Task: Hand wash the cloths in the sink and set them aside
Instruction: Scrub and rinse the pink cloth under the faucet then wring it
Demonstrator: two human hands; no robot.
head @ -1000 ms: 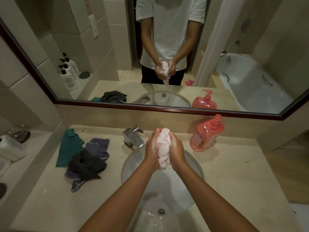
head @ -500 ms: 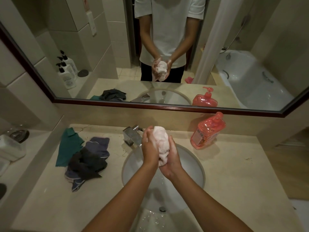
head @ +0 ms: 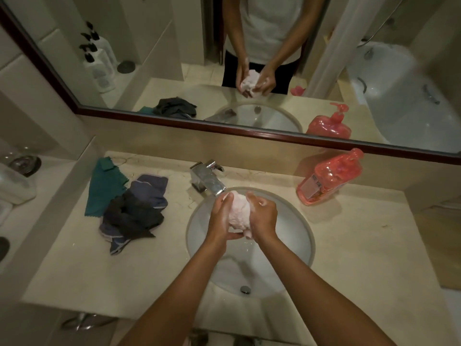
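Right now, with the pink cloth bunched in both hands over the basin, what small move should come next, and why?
Probably bring the pink cloth under the faucet spout and rinse it. The left hand and right hand both grip it above the sink, suds show on the fingers, and no water is visibly running.

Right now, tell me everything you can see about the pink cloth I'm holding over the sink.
The pink cloth is pale, soft and nubby like terry, bunched into a wet, lumpy ball with a small tail hanging at its lower edge. The left hand grips it from one side with the thumb beneath, and the right hand grips the other. It sits above the white sink, just in front of the chrome faucet, touching only the hands. The mirror shows it too.
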